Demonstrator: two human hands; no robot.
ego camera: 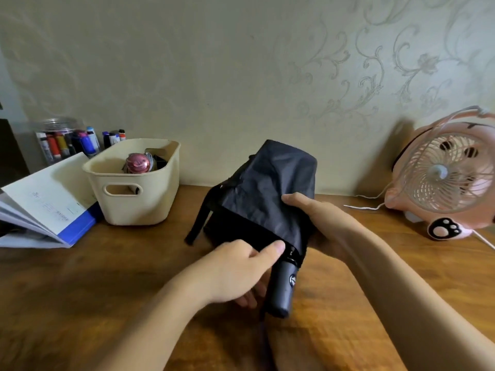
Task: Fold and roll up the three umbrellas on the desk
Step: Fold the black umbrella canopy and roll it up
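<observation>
My left hand (235,271) pinches the canopy hem just above the handle (282,286), fingers closed on cloth to gather it. My right hand (318,218) wraps the black umbrella (270,188), steadying it tilted over the surface (107,277). Beyond stands a cream basket (139,207).

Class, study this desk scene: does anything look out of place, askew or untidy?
Yes: the dark umbrella between both hands is collapsed but unrolled, its canopy loose and its strap dangling. The booklets at left lie splayed open.
</observation>
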